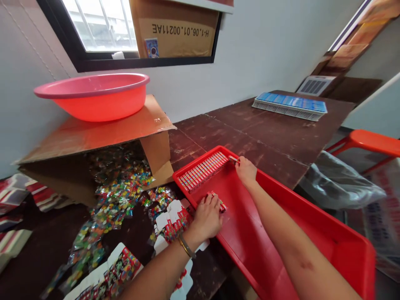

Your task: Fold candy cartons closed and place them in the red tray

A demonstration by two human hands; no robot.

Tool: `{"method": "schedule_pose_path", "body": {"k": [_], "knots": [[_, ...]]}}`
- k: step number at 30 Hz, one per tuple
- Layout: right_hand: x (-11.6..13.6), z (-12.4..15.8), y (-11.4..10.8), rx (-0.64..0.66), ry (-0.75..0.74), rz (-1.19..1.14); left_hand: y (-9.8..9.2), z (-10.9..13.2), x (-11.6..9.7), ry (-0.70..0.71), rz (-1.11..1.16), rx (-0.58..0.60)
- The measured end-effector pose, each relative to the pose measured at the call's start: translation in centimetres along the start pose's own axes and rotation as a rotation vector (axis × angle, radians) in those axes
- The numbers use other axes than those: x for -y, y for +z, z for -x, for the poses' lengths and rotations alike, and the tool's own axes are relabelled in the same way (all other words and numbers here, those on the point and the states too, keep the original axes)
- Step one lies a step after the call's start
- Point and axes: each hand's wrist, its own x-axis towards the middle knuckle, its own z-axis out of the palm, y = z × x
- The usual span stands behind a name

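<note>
A long red plastic tray (240,225) lies in front of me. Along its far end stands a tight row of small printed boxes (203,171). My right hand (246,170) pinches one small box (233,158) at the right end of that row. Over the tray's left side, my left hand (208,213) has its fingers curled around a small red-and-white box (223,206), mostly covered by the hand; whether more than one is under it I cannot tell. Flattened printed cartons (171,221) lie beneath and beside my left wrist, outside the tray.
Clear packets of colourful candies (115,196) spill from an open cardboard box (156,154) at left. A pink basin (103,98) rests on that box. Blue stacked packs (290,102) sit at the table's far end. An orange stool (375,141) and a plastic bag (340,179) are at right.
</note>
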Motion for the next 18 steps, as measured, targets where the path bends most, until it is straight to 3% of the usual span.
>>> {"method": "schedule_pose_path", "body": {"k": [4, 8, 11, 15, 18], "knots": [[1.8, -0.9, 3.6, 0.007, -0.051, -0.049, -0.3, 0.0, -0.1, 0.009, 0.007, 0.013], [2.1, -0.5, 5.4, -0.041, -0.080, -0.128, -0.2, 0.0, -0.1, -0.003, 0.023, 0.021], [2.0, -0.8, 6.0, -0.085, -0.053, -0.191, 0.0, -0.1, 0.0, 0.008, 0.025, 0.022], [1.6, -1.3, 6.2, -0.038, -0.074, -0.289, 0.1, -0.2, 0.0, -0.002, 0.012, 0.014], [1.0, 0.1, 5.6, 0.004, -0.106, -0.330, 0.2, -0.3, 0.1, -0.020, 0.022, -0.005]]}}
